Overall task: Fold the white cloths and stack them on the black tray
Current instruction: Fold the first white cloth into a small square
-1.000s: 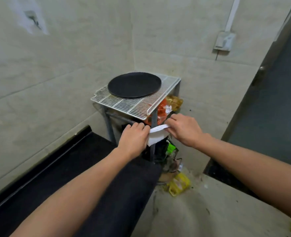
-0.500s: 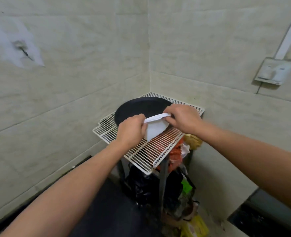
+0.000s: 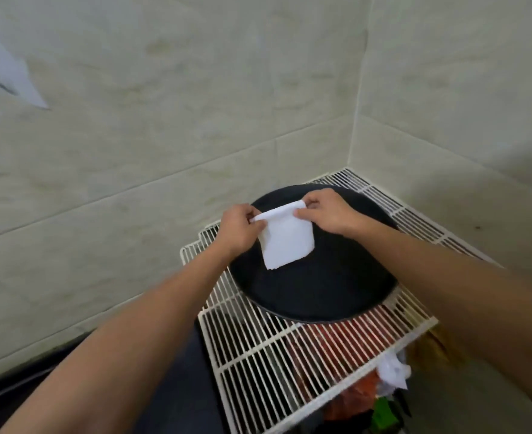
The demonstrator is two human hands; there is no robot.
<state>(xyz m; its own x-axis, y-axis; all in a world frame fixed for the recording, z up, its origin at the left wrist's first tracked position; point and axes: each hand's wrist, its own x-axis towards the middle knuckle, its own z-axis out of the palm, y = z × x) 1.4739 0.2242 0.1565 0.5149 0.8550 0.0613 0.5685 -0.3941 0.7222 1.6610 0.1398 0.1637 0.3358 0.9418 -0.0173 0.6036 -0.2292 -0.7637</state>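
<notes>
Here, a folded white cloth [image 3: 285,245] was held just above the middle of the frame, over the black tray [image 3: 321,296]. Whether its hanging lower edge touched the tray could not be told. Its upper edge was pinched at the left corner between the thumb and fingers of the left hand [image 3: 238,228], and at the right corner by the curled fingers of the right hand [image 3: 330,214]. The tray was seen resting on a white wire rack [image 3: 268,364] in the lower centre, set into a tiled corner.

No other cloth was seen on the tray, so the step was judged to be the laying down of a first folded cloth, the stack not yet begun. The next move was judged to call for the cloth to be lowered flat near the tray's middle and both pinches released together, lest the fold spring open.

No brand, label or writing could be read. A pale sheet [image 3: 8,79] at the upper left was blurred, and the red and green packets [image 3: 355,399] under the rack at the lower right showed no legible print.
</notes>
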